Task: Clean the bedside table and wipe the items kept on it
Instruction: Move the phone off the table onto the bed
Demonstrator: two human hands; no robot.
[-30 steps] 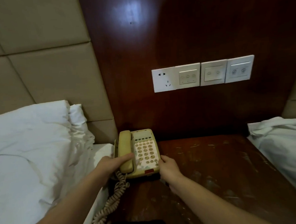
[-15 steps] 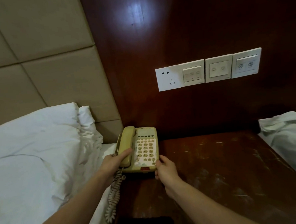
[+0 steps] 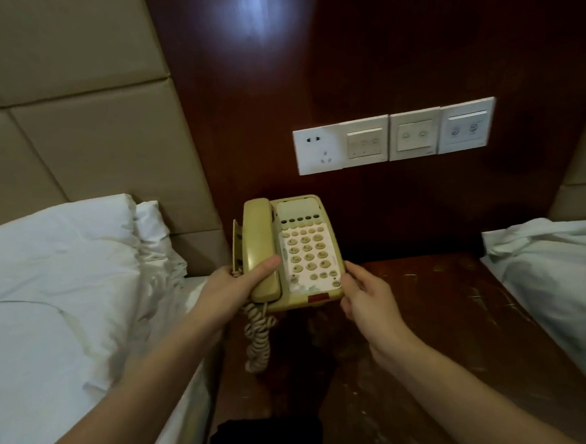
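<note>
A yellowed corded telephone (image 3: pixel 307 252) is held up above the dark wooden bedside table (image 3: pixel 427 316), tilted toward me. My left hand (image 3: pixel 230 287) grips its left side, thumb pressing the handset (image 3: pixel 259 248) onto the cradle. My right hand (image 3: pixel 364 296) holds the phone's lower right edge with its fingertips. The coiled cord (image 3: pixel 257 337) hangs down from the handset to the table. The tabletop is scuffed and smeared.
White pillows and bedding (image 3: pixel 65 287) lie on the left, another white pillow (image 3: pixel 556 281) on the right. A row of white socket and switch plates (image 3: pixel 392 136) sits on the dark wood wall panel. A dark cloth-like shape (image 3: pixel 267 439) lies at the table's near edge.
Both hands have raised the telephone off the table and tilted it toward me. The cord now hangs free below it.
</note>
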